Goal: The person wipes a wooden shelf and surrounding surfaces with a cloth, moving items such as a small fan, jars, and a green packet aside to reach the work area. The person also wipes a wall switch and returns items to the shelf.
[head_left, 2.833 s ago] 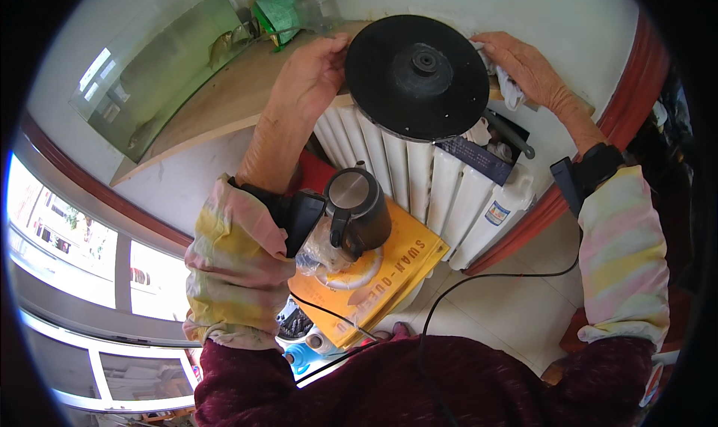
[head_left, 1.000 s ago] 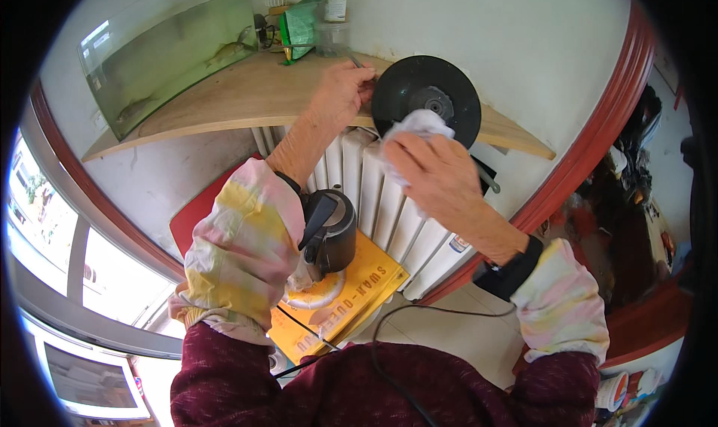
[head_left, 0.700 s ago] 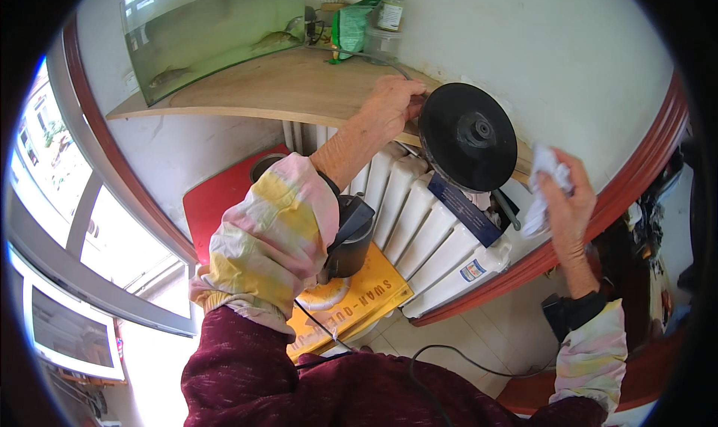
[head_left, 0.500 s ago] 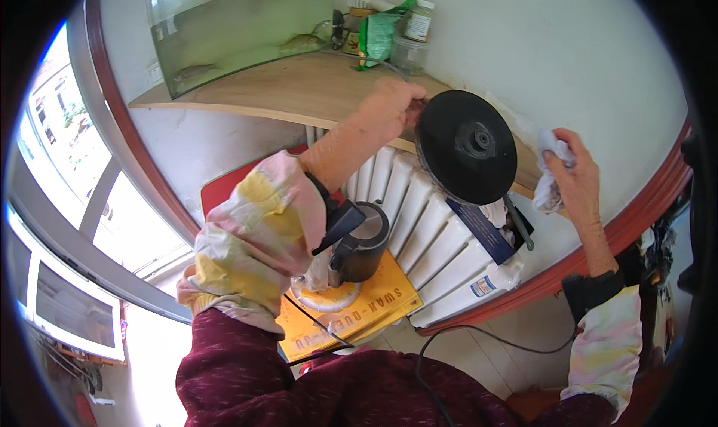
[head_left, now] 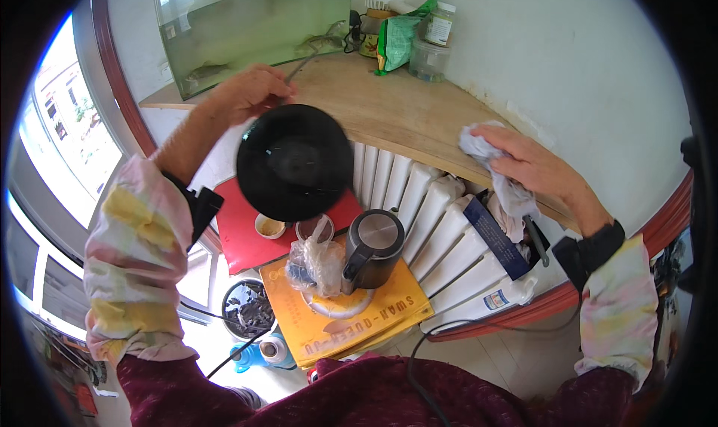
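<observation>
- Pan in the air: round black pan [head_left: 294, 161] aloft before the front edge of the wooden shelf [head_left: 381, 107], above the red board [head_left: 233, 236], left of the grey kettle [head_left: 378, 251]; middle too dark to make out.
- Left hand [head_left: 260, 92]: fingers curled, pinching at the pan's upper edge; cannot tell whether gripping the rim itself or the thin grey rod [head_left: 303, 66] beside the fingertips.
- Right hand [head_left: 523, 158]: curled over a bunched white cloth [head_left: 514, 195], with a loose end hanging by the shelf edge; cannot tell whether pressing on the wood.
- Best to grip the pan firmly, since apparently held from one side only and likely to tip or swing.
- Hold it well clear of the small bowl [head_left: 270, 227] and the plastic bag [head_left: 318, 270] below, with the yellow box [head_left: 351, 341] as crowded ground too.
- Gather the cloth's dangling end into the palm, to avoid snagging on the dark open box [head_left: 496, 236] atop the radiator [head_left: 407, 195].
- For wiping, better to fold the cloth into a flat pad and press evenly, with the pan braced by the left hand.
- Turn the pan slowly; safer away from the fish tank [head_left: 254, 34].
</observation>
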Demonstrator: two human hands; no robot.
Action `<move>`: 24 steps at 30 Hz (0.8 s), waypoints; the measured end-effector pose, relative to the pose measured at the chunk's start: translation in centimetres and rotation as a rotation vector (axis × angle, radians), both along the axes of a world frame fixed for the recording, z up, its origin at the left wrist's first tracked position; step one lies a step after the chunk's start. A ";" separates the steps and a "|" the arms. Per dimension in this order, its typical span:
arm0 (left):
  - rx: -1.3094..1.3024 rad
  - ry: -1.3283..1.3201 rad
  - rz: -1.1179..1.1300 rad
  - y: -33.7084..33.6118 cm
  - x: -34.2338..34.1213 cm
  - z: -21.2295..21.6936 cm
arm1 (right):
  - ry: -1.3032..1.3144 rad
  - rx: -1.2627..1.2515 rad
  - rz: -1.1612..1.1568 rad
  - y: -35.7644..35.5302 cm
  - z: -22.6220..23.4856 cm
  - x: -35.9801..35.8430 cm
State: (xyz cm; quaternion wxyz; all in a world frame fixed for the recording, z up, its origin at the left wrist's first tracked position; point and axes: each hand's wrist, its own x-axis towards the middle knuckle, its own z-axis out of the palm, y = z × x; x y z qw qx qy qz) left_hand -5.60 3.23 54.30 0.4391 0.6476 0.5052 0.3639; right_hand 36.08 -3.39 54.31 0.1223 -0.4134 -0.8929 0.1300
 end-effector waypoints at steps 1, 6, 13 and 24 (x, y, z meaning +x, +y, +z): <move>0.006 0.043 0.024 -0.1 -0.8 0.8 | -0.034 0.006 0.036 1.0 0.2 -1.3; 0.120 0.352 0.058 0.5 -3.6 3.8 | -0.135 -0.002 0.213 5.3 0.4 -8.0; 0.471 0.537 0.192 3.0 -7.2 5.6 | -0.182 0.046 0.357 11.4 0.2 -17.4; 0.451 0.494 0.290 1.8 -8.4 3.8 | -0.504 0.017 -0.052 18.6 2.2 -7.1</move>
